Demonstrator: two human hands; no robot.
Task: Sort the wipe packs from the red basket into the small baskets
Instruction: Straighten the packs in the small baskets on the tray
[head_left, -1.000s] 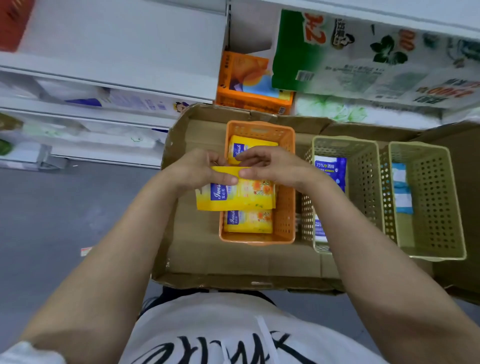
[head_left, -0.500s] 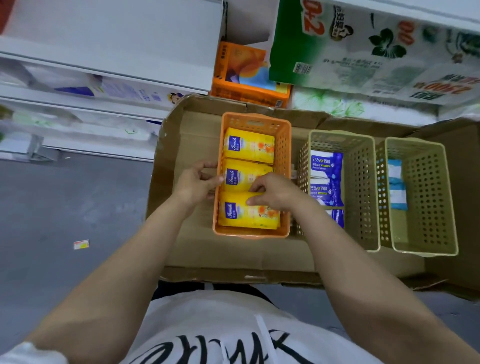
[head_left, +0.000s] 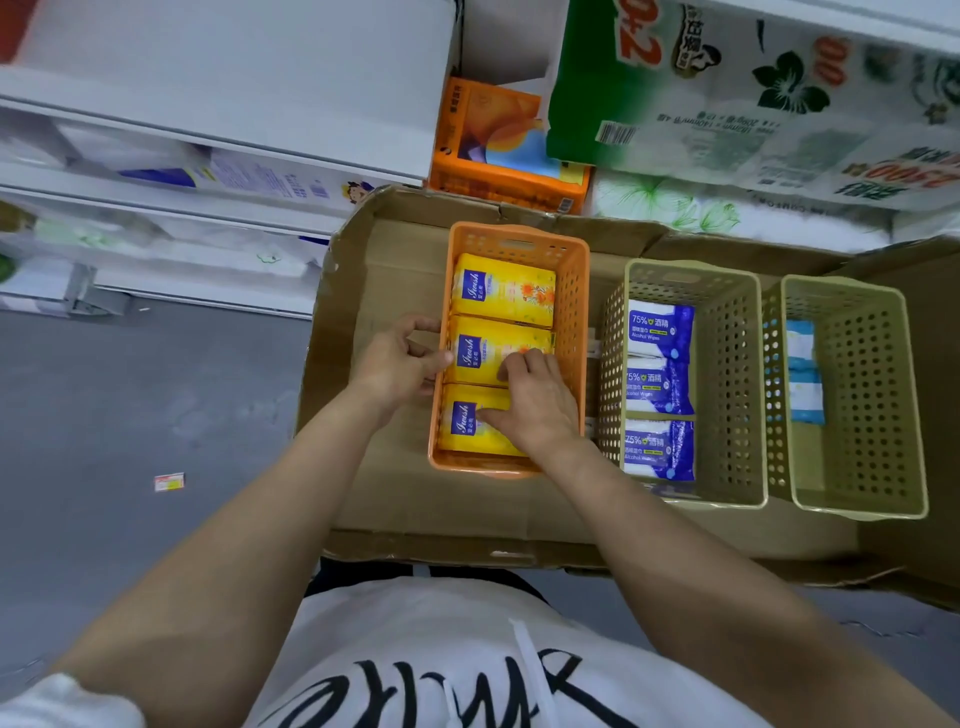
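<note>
Inside the orange basket (head_left: 574, 312), three yellow wipe packs (head_left: 504, 288) lie in a row.
Right hand (head_left: 535, 400) presses them with bent fingers; left hand (head_left: 395, 364) grips the basket's left wall.

Orange box (head_left: 498, 150) beside green tissue pkg (head_left: 727, 93); paper scrap (head_left: 169, 482) on floor.

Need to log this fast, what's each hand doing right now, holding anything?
Left hand: fingers curled at the orange basket left wall, thumb on the middle yellow pack; grip unclear.
Right hand: open, pressing the yellow packs.

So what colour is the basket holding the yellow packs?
Orange basket, clearest in the head view.
</note>
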